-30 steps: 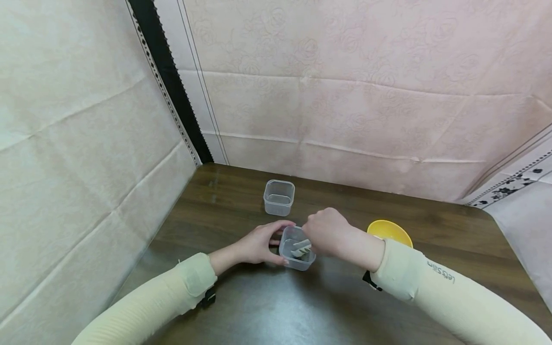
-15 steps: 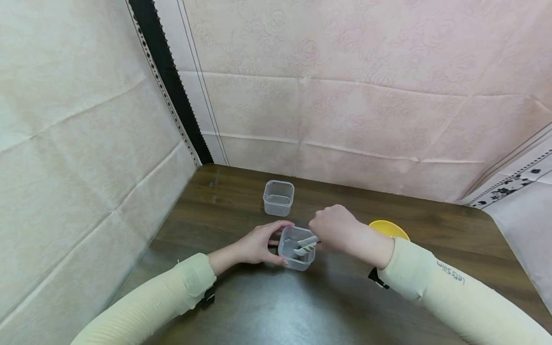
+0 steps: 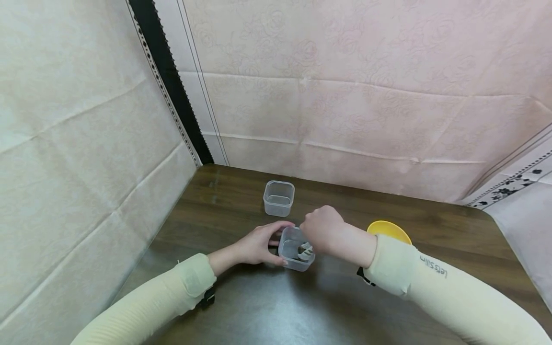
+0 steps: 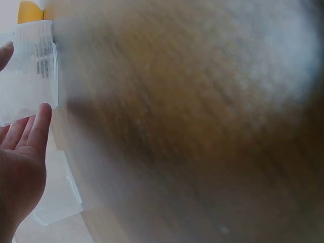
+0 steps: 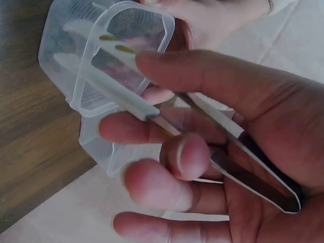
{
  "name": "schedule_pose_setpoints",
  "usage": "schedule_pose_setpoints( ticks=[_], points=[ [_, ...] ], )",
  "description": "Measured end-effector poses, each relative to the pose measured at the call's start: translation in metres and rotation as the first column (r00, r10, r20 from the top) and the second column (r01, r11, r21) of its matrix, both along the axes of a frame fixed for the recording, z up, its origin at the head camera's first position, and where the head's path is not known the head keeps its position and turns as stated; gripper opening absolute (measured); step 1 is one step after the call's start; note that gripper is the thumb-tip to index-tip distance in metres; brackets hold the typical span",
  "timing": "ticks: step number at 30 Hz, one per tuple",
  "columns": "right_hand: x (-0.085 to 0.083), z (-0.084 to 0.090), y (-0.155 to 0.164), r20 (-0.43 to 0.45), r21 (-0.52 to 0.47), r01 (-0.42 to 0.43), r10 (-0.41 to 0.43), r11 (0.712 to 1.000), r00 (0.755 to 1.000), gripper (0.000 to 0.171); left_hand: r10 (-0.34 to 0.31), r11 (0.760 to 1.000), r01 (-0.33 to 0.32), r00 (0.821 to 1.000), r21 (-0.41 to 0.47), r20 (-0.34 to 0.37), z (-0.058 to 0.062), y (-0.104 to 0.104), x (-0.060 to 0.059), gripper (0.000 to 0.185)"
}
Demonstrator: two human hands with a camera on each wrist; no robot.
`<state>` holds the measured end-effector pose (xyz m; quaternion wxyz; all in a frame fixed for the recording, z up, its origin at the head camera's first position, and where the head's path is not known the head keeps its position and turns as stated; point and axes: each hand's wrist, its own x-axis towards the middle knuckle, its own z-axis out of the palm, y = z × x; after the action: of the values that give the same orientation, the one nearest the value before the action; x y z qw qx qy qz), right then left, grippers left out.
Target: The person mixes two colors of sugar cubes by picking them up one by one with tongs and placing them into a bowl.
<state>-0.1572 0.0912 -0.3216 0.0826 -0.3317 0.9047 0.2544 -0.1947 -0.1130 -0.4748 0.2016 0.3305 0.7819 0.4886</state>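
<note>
Head view: dark wood table [image 3: 258, 306], pink cloth behind. Left hand [image 3: 258, 246] cups clear container [image 3: 288, 250]; right hand [image 3: 321, 230] pinches tweezers [image 5: 202, 126] inside it.

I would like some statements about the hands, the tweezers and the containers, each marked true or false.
1. The right hand holds tweezers. True.
2. The tweezer tips point into the near clear container. True.
3. The left hand rests on the yellow dish. False: it holds the side of the near clear container.
4. The far clear container lies tipped on its side. False: it stands upright on the table.
5. Both sleeves are dark blue. False: they are cream.
</note>
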Motion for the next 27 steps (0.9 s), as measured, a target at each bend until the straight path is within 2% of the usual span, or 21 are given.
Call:
schedule_pose_setpoints(
  ticks=[4,15,23,27],
  points=[
    [-0.002,0.000,0.002,0.056,-0.013,0.022,-0.021,1.000,0.998,0.028,0.001,1.000,-0.001,1.000,0.005,-0.003,0.001,0.000,0.001,0.092],
    [-0.001,-0.007,-0.001,0.104,-0.020,0.012,-0.010,1.000,0.994,0.032,-0.006,1.000,0.006,1.000,0.009,-0.001,0.000,0.000,-0.001,0.092],
    [-0.003,-0.013,0.002,0.087,-0.054,-0.021,0.025,0.998,0.996,0.020,-0.009,1.000,0.009,1.000,0.010,-0.002,-0.001,-0.001,-0.001,0.093],
    [-0.004,-0.014,0.006,0.096,-0.078,-0.033,0.040,0.996,0.995,0.019,-0.013,1.000,0.014,1.000,0.022,-0.009,0.000,-0.001,-0.001,0.091]
  ],
)
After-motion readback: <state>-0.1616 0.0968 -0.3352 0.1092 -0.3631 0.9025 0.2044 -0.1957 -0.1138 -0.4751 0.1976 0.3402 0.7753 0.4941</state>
